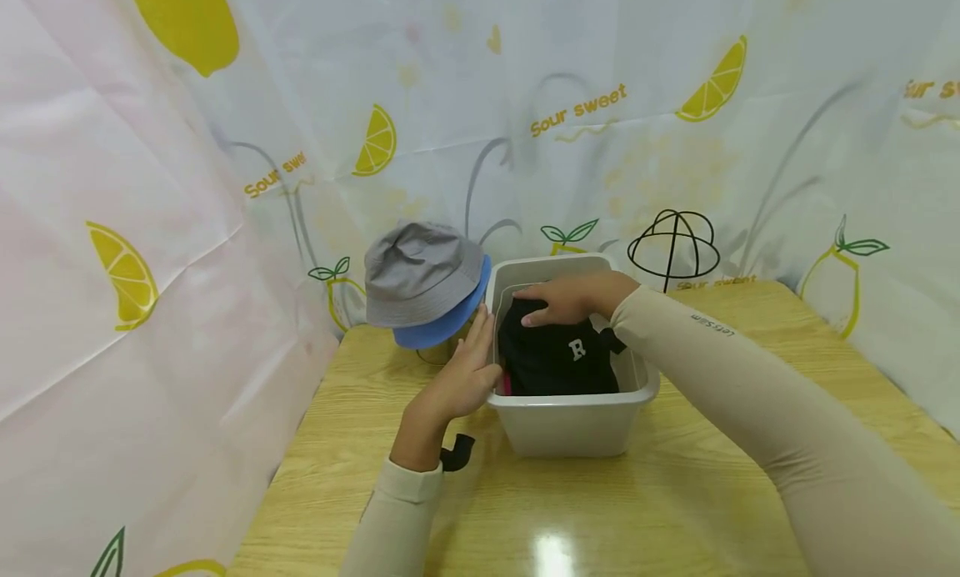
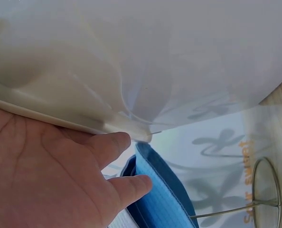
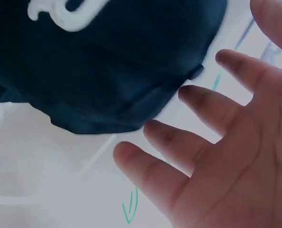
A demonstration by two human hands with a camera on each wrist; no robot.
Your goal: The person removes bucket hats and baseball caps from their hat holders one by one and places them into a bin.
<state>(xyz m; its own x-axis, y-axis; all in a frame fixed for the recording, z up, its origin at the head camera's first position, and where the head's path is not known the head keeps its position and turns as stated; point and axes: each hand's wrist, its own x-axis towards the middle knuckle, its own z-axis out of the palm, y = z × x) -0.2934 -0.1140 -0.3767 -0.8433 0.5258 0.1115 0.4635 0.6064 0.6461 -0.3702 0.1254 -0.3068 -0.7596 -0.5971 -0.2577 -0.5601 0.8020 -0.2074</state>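
Observation:
A light grey plastic bin [image 1: 566, 431] stands on the table, with a black hat [image 1: 551, 356] bearing a white letter R inside it. My left hand [image 1: 465, 373] rests along the bin's left rim, fingers extended; in the left wrist view, its palm lies against that rim. Over the far part of the bin, my right hand [image 1: 566, 298] reaches in above the hat with its fingers spread. The right wrist view shows those fingertips right at the hat's edge, with nothing gripped. A small strip of pink [image 1: 506, 383] shows beside the hat.
Left of the bin, a grey bucket hat [image 1: 420, 273] sits over a blue hat [image 1: 442, 331] on a wire stand, whose base ring [image 2: 279, 190] shows in the left wrist view. A bare black wire hat stand [image 1: 676, 235] rises behind the bin's right side. Lemon-printed cloth [image 1: 450, 60] hangs behind the wooden table [image 1: 720, 494].

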